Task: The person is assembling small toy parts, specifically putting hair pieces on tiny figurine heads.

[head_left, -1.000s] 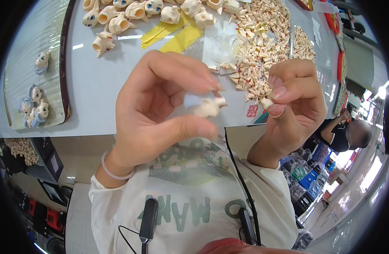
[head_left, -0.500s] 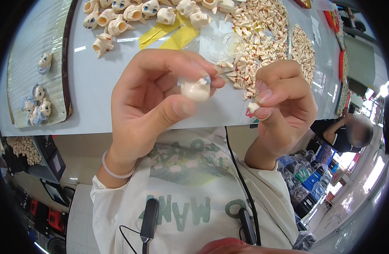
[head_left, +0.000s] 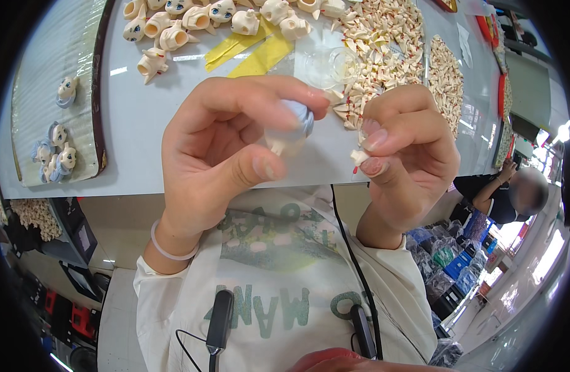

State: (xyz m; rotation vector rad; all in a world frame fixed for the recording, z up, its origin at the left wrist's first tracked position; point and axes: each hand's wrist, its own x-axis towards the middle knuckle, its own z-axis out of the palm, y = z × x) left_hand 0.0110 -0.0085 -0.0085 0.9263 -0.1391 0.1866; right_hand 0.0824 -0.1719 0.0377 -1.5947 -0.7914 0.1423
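Note:
My left hand (head_left: 217, 139) is closed round a small doll head (head_left: 295, 124), its fingers on the pale blue hair; the lower, cream part is blurred. My right hand (head_left: 409, 149) pinches a tiny cream piece with a red tip (head_left: 359, 158) between thumb and fingers. The two hands are apart, held above the table's near edge. Beyond the right hand lies a large heap of similar small cream pieces (head_left: 384, 56), many with red tips. A clear round dish (head_left: 328, 65) stands beside that heap, partly behind my left fingers.
Several hollow cream doll heads (head_left: 195, 18) lie along the far side near yellow tape strips (head_left: 260, 56). On the left, a padded tray (head_left: 34, 118) carries several blue-haired heads (head_left: 54, 155). A second pile of small pieces (head_left: 445, 80) sits farther right. Another person (head_left: 514, 192) is in the right background.
My left hand has turned the doll head, so its blue hair now shows more. My right hand has moved slightly left with its piece, whose red tip has come into sight.

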